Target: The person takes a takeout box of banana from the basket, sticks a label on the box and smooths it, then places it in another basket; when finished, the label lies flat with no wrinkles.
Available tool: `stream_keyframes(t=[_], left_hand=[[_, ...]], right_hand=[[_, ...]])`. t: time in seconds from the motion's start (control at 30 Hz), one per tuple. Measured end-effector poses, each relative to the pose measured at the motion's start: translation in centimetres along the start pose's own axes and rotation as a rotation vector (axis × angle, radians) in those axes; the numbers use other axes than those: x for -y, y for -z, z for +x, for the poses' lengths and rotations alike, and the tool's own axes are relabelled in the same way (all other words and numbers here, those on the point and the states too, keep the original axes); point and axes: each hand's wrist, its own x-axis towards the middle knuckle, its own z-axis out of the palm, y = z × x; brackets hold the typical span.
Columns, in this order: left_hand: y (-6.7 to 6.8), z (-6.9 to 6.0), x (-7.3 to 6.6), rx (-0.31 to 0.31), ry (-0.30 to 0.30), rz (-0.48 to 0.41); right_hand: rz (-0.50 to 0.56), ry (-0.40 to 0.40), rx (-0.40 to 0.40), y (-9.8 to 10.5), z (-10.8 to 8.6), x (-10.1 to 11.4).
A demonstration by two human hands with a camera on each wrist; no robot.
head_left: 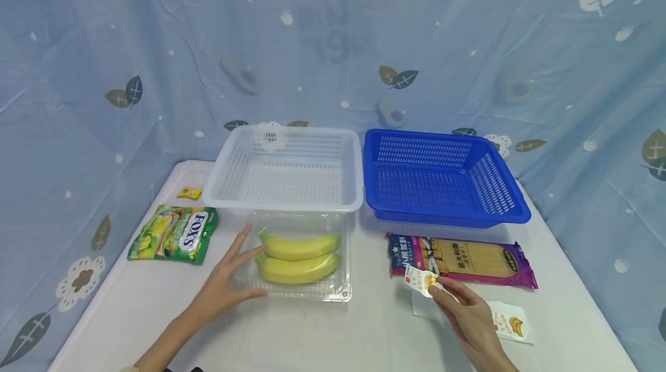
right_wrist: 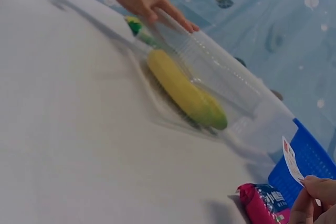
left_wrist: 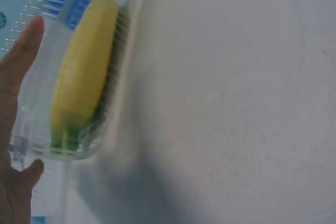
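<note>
Two yellow bananas (head_left: 298, 268) lie inside a clear plastic clamshell box (head_left: 333, 294) in the middle of the table. My left hand (head_left: 225, 281) is at the box's left side, fingers spread and thumb apart; in the left wrist view the left hand (left_wrist: 16, 108) has its fingers extended beside the box. Between thumb and fingers my right hand (head_left: 465, 315) pinches a small white sticker label (head_left: 420, 280) with a banana picture, held right of the box. Under the right hand lies a white label sheet (head_left: 512, 322) showing another banana print.
A white basket (head_left: 283, 208) and a blue basket (head_left: 447, 218) stand behind the box. To the right lies a pack of pasta (head_left: 468, 259). On the left are a green FOX'S candy bag (head_left: 174, 234) and a small yellow packet (head_left: 189, 192). A patterned blue curtain surrounds the table.
</note>
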Motion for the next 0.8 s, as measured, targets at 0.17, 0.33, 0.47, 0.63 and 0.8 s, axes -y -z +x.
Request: stream_keyframes(t=[0.17,0.33,0.47,0.63,0.8], left_hand=[[-0.5,0.0,0.4,-0.075,-0.052,0.003],[-0.7,0.0,0.4,-0.099,-0.033,-0.042],[-0.7,0.0,0.4,-0.1,-0.012,-0.058],[-0.9,0.0,0.6,-0.094,0.005,-0.063],[-0.9,0.0,0.6,-0.095,0.01,-0.058]], right_hand=[[-0.021,0.009,0.014,-0.9,0.0,-0.1],[-0.044,0.012,0.016,-1.7,0.0,-0.2],[-0.054,0.025,0.027,-2.6,-0.1,-0.2],[-0.078,0.014,0.048,-3.8,-0.3,0.1],[-0.1,0.014,0.072,-5.0,-0.5,0.4]])
